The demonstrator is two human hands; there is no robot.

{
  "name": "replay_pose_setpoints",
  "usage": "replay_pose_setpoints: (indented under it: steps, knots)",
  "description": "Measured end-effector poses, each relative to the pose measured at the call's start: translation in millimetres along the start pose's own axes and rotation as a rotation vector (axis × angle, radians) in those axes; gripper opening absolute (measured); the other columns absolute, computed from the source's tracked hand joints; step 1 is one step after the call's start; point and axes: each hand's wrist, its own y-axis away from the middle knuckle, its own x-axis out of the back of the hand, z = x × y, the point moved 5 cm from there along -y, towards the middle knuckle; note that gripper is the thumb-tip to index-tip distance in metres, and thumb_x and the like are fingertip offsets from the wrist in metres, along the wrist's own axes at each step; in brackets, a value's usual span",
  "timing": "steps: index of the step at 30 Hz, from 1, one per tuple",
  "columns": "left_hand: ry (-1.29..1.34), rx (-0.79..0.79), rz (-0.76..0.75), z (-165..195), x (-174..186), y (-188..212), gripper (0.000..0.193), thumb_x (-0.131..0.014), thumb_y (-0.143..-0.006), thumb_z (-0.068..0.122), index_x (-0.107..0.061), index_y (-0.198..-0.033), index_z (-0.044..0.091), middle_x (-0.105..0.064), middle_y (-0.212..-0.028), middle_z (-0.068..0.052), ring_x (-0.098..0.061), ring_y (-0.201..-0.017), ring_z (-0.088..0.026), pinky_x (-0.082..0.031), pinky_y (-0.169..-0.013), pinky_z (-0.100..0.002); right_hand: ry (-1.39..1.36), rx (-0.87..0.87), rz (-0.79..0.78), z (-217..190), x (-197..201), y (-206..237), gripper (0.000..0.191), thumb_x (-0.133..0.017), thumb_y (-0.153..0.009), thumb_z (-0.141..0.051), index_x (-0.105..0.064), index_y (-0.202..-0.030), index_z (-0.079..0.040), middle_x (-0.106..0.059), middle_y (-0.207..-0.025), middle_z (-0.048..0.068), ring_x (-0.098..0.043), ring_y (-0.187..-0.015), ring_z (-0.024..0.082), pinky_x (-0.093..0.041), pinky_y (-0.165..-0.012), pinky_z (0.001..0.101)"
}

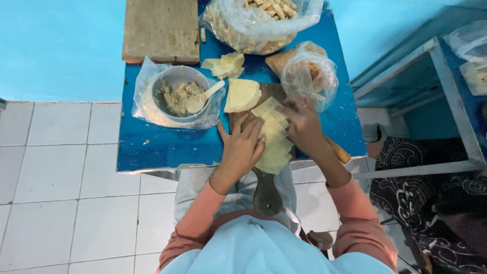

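Observation:
A row of overlapping pale yellow square wrappers (274,144) lies along a dark wooden paddle board (267,190) on the small blue table (162,147). My left hand (242,148) rests flat on the board's left side, fingers spread, touching the wrappers' edge. My right hand (303,124) lies on the upper right of the wrapper row, fingers curled onto the sheets. Another stack of wrappers (242,95) sits just beyond the board.
A grey bowl of pale filling (178,94) with a spoon (202,99) sits on plastic at the left. Loose wrappers (224,65), a big bag of rolled pieces (258,23), a smaller bag (308,71) and a wooden board (161,30) lie beyond. A patterned cloth (426,193) is at right.

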Motion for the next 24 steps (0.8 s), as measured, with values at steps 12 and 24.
replay_pose_setpoints:
  steps: [12, 24]
  knots:
    - [-0.003, -0.027, -0.021, -2.5, -1.4, 1.3, 0.025, -0.06, -0.095, 0.023, -0.068, -0.114, 0.01, -0.06, -0.143, -0.007, -0.045, -0.14, -0.037, -0.011, -0.104, -0.086, 0.059, 0.01, -0.035, -21.1, 5.2, 19.3, 0.052, -0.069, -0.067, 0.002, -0.076, -0.117, -0.014, -0.063, -0.122, 0.013, -0.057, -0.109, 0.034, -0.045, -0.086, 0.0465]
    - [0.001, -0.015, -0.037, -8.9, -3.0, 0.6, 0.029, -0.06, -0.094, 0.022, -0.065, -0.118, 0.006, -0.06, -0.141, -0.006, -0.045, -0.141, -0.036, -0.012, -0.104, -0.086, 0.029, -0.366, 0.152, 77.5, 30.9, 5.4, 0.046, -0.08, -0.088, -0.003, -0.063, -0.13, 0.0, -0.07, -0.112, 0.019, -0.068, -0.091, 0.037, -0.056, -0.077, 0.0445]
